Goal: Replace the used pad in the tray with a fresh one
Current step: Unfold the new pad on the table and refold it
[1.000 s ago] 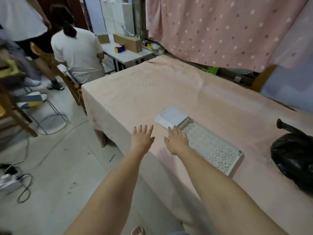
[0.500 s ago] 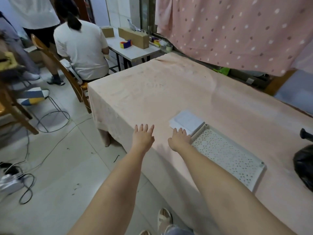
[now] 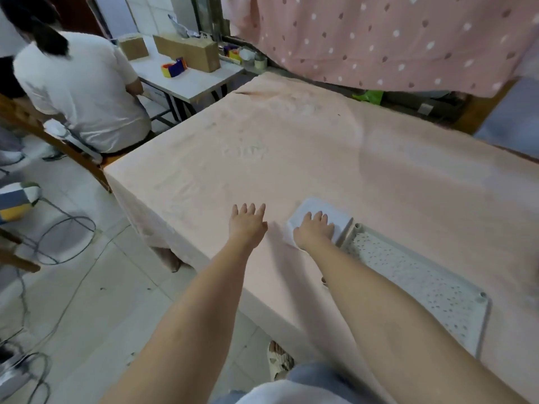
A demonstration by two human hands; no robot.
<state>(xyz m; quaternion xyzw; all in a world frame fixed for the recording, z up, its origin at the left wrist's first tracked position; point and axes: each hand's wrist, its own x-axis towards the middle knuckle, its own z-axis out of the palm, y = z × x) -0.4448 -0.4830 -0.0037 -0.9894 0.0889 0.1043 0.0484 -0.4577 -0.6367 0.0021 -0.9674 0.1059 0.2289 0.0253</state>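
Tabletop (image 3: 291,147) under a peach cloth fills most of the view; its right side runs out of frame. White perforated tray (image 3: 431,287) lies near the front edge, partly hidden by the right forearm; whether a pad sits inside cannot be told. White folded pad (image 3: 335,215) lies flat on the cloth, just beside the tray's far end, near half covered. Right hand (image 3: 313,230) rests on the pad, fingers fairly straight, grip released. Left hand (image 3: 248,224) spread above the cloth, grip released, holding nothing.
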